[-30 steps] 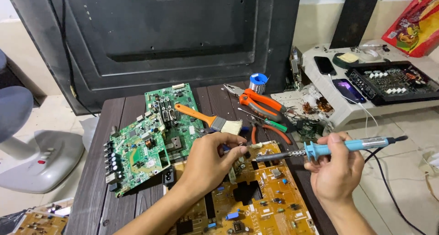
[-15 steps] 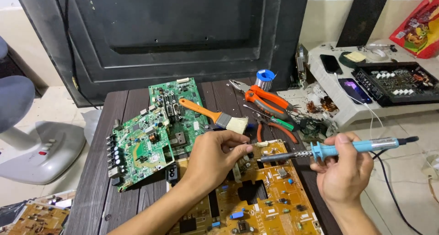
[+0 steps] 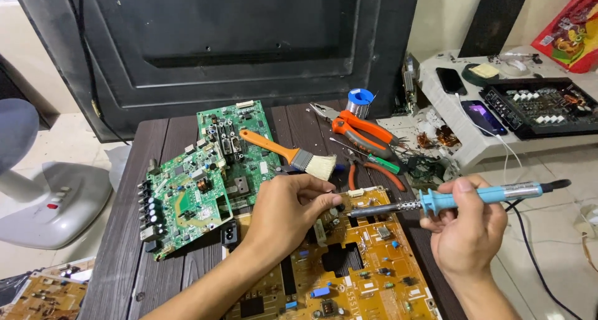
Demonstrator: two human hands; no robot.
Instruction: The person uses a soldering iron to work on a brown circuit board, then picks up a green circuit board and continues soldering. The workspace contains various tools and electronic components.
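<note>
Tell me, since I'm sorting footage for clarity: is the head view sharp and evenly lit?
Head view: sharp on both hands, left and right, and on the soldering iron; soft even light, faint shadows, mild glare on the black panel; slight wide-angle bend at edges.

Around the dark table (image 3: pixel 131 245): two green circuit boards (image 3: pixel 187 198) (image 3: pixel 237 139), one yellow board (image 3: pixel 361 270), one orange-handled brush (image 3: pixel 286 153), one soldering iron (image 3: pixel 461 198), two phones (image 3: pixel 450 80) (image 3: pixel 484 117) off to its right.

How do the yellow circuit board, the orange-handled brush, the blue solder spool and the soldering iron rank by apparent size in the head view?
1. yellow circuit board, partly cut off
2. soldering iron and orange-handled brush: similar length, and the iron is nearer the camera, so unranked
3. blue solder spool
</note>
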